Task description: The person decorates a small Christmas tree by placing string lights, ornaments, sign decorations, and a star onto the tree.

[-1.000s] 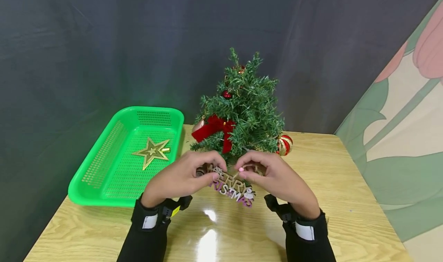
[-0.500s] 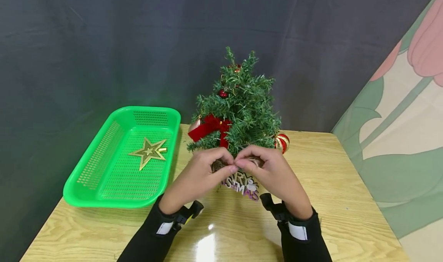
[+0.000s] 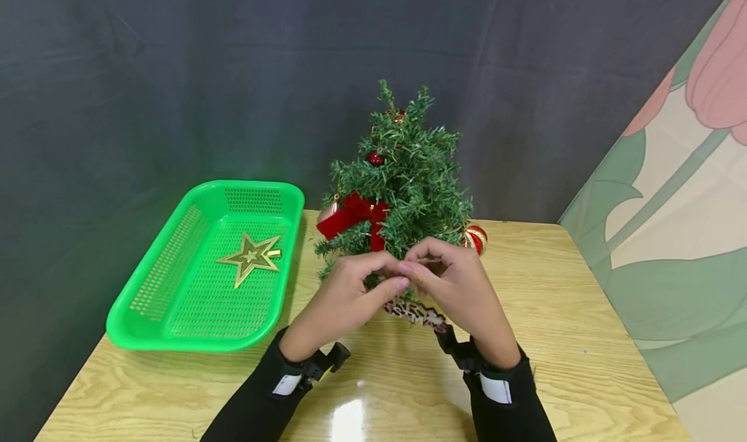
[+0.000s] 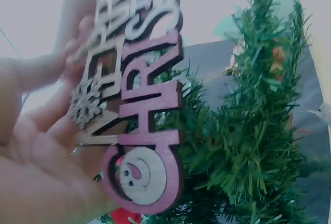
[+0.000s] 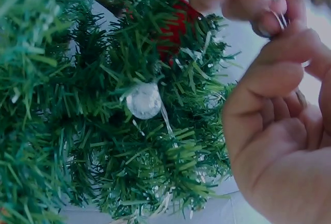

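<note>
A wooden Merry Christmas sign [image 3: 411, 311] hangs tilted below my hands, close to the lower front of the small Christmas tree [image 3: 408, 183]. My left hand [image 3: 356, 286] and right hand [image 3: 461, 280] meet fingertip to fingertip above it, pinching the sign by its hanging cord. Their fingers hide most of the cord. In the left wrist view, the pink letters and a smiling face disc [image 4: 144, 176] stand before the left palm. The right wrist view shows curled fingers beside the branches, with a thin shiny strand [image 5: 282, 19] between them.
At left, a green plastic basket [image 3: 157, 241] holds a gold star [image 3: 249, 258]. The tree carries a red bow [image 3: 357, 216], a striped ball [image 3: 475, 238] and a small red ball [image 3: 375, 159]. A clear bead [image 5: 145, 101] sits among the branches. A dark curtain [image 3: 233, 79] hangs behind.
My hands have come together until the fingertips meet. The left hand has moved right, and the sign has tipped so its lettering shows less in the head view.
</note>
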The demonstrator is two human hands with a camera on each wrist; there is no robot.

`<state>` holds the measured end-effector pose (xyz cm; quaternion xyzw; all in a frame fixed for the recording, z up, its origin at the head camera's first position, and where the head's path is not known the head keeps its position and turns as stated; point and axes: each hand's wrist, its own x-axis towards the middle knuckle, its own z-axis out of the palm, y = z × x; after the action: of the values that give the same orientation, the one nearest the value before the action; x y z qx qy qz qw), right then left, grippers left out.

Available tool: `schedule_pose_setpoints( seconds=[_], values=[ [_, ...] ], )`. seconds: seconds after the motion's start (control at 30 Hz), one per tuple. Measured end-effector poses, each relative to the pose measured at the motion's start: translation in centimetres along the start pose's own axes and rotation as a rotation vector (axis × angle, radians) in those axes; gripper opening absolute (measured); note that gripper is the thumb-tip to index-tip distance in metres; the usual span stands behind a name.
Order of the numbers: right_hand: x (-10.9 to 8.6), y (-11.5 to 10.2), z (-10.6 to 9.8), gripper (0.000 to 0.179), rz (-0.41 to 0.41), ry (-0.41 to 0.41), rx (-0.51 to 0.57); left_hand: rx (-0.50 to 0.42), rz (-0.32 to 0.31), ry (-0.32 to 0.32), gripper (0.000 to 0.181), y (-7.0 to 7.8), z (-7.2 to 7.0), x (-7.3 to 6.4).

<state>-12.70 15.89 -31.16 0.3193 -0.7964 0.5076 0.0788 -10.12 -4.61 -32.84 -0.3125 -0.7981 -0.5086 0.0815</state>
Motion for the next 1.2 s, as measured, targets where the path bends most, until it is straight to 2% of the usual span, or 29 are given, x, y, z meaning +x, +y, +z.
schedule_pose_setpoints(
  seconds=[0.13, 0.27, 0.4, 0.53, 0.7, 0.87, 1.0, 1.07, 1.2],
  values=[
    [-0.01, 0.03, -0.14, 0.01, 0.05, 0.011, 0.019, -0.009, 0.049, 0.11, 0.013, 0.19, 0.13, -0.04],
    [0.0, 0.21, -0.59, 0.009, 0.052, -0.082, 0.102, -0.021, 0.06, 0.165, 0.011, 0.42, -0.07, -0.13],
    [0.03, 0.43, -0.89, 0.004, 0.003, -0.13, 0.167, -0.038, 0.048, 0.174, 0.011, 0.52, -0.25, -0.14],
    [0.04, 0.5, -0.91, 0.004, -0.014, -0.107, 0.223, -0.051, 0.038, 0.147, 0.009, 0.58, -0.29, -0.11],
    [0.12, 0.34, -0.64, 0.006, -0.013, -0.091, 0.244, -0.11, 0.02, 0.112, 0.008, 0.62, 0.01, -0.01],
    [-0.01, 0.2, -0.7, 0.005, -0.034, -0.144, 0.202, -0.171, 0.067, 0.172, 0.008, 0.44, 0.25, 0.04],
    [-0.1, 0.27, -0.76, 0.005, -0.045, -0.145, 0.184, -0.226, 0.099, 0.226, 0.009, 0.33, 0.3, 0.07],
    [-0.05, 0.37, -0.68, 0.008, -0.053, -0.121, 0.236, -0.258, 0.096, 0.232, 0.009, 0.25, 0.36, 0.07],
    [0.09, 0.4, -0.42, 0.01, -0.061, -0.079, 0.408, -0.333, 0.08, 0.221, 0.01, 0.18, 0.42, 0.1]
  ],
)
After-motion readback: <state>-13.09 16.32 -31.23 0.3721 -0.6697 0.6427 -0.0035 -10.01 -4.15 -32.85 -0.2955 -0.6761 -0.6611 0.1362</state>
